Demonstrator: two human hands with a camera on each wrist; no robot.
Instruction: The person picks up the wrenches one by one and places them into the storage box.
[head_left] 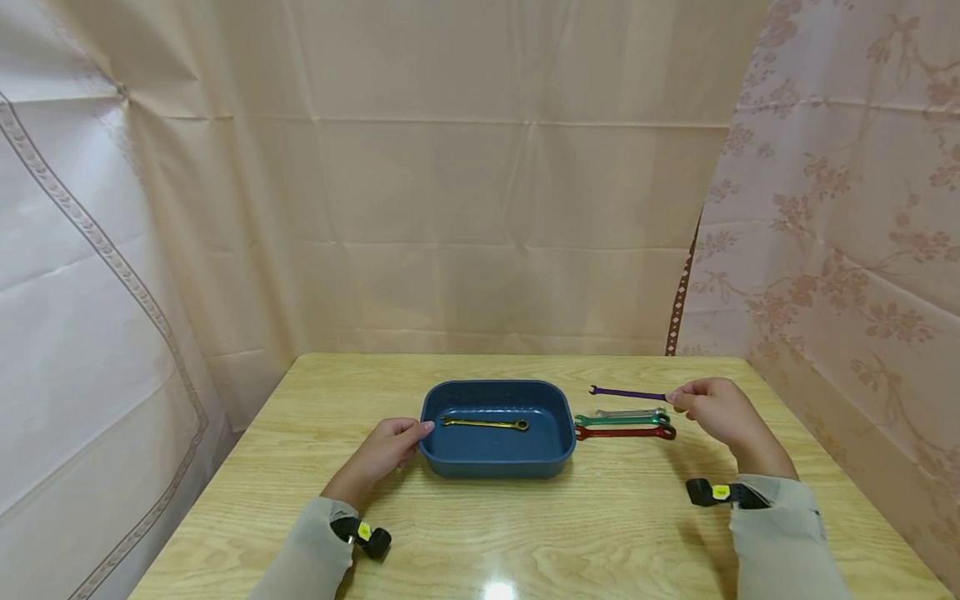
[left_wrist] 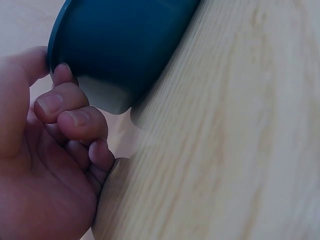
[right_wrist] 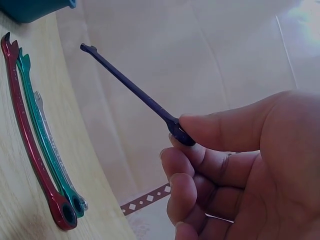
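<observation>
Between thumb and forefinger, my right hand [head_left: 716,408] pinches a purple combination wrench [head_left: 628,393] by its ring end, with the open jaw end pointing left. In the right wrist view this purple wrench [right_wrist: 132,87] is held up off the table. Below it lie a red wrench [head_left: 626,432], a green wrench [head_left: 618,421] and a silver wrench [head_left: 630,412], side by side. My left hand [head_left: 386,450] pinches the left rim of a blue rectangular basin [head_left: 495,470], thumb on top. Inside the basin rests a gold wrench [head_left: 486,424].
The wooden table [head_left: 480,533] carries the basin at its middle, with the loose wrenches just right of it. A beige curtain [head_left: 480,183] hangs behind the far edge, and patterned cloth [head_left: 862,208] closes off the right side. Each wrist wears a small black camera.
</observation>
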